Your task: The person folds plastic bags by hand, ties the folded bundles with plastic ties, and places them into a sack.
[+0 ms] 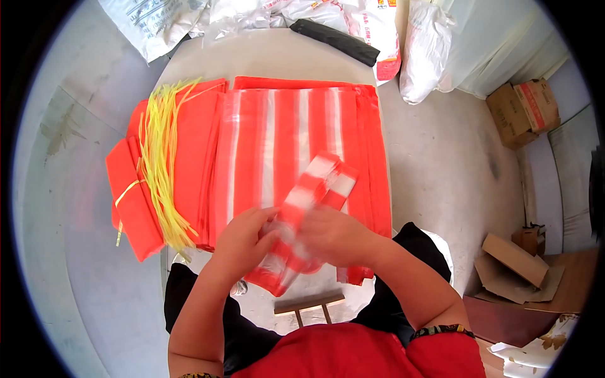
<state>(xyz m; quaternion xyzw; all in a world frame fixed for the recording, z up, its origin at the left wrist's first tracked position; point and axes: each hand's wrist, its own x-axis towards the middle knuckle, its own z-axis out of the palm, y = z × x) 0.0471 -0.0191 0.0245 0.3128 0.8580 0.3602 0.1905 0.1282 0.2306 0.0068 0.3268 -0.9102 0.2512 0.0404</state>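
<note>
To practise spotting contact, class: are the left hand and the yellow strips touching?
Apart. The head view shows it: red sheets are visible in the gap between the left hand and the yellow strips.

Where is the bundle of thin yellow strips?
On the head view's left, the yellow bundle lies on flat red sheets, left of striped red-and-white plastic sheets.

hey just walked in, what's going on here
A person's left hand grips a folded striped bundle, red and white; the right hand is on it too, too blurred to tell its grip. The bundle slants over the near part of a striped stack. To the left, yellow strands lie on red material, beside a red bundle with a yellow tie.
</note>
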